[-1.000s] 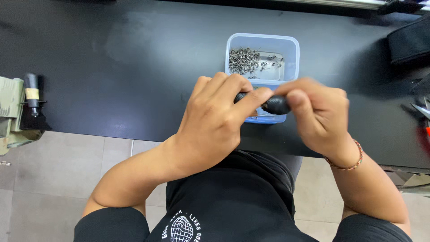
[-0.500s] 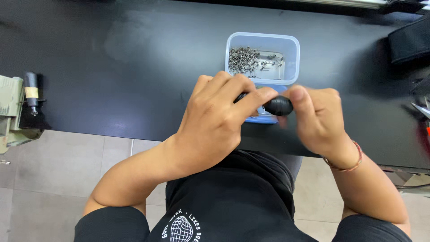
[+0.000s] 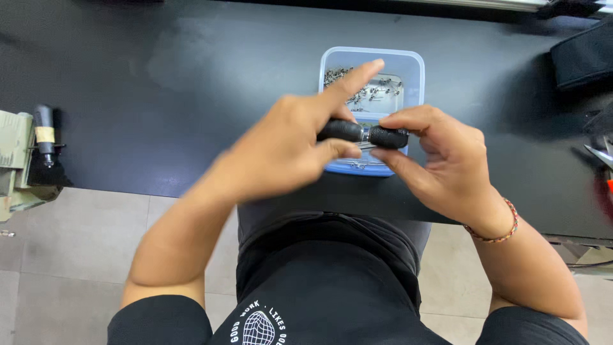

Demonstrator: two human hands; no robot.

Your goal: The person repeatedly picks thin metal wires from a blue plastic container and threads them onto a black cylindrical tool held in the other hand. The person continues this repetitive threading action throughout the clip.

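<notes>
Left index finger (image 3: pixel 357 76) now extended (dark piece (image 3: pixel 364 133) more exposed).

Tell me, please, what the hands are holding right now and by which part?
Both hands grip one small black two-part piece with a silvery middle: the left hand pinches its left end, the right hand its right end, above the blue plastic tub.

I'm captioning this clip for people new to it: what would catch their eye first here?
First, the two hands meeting at centre: the left hand and right hand each grip one end of a small black two-part piece with a metal joint between the halves. Right behind it, a clear plastic tub of small metal parts sits on the black table. A beaded bracelet rings the right wrist.
</notes>
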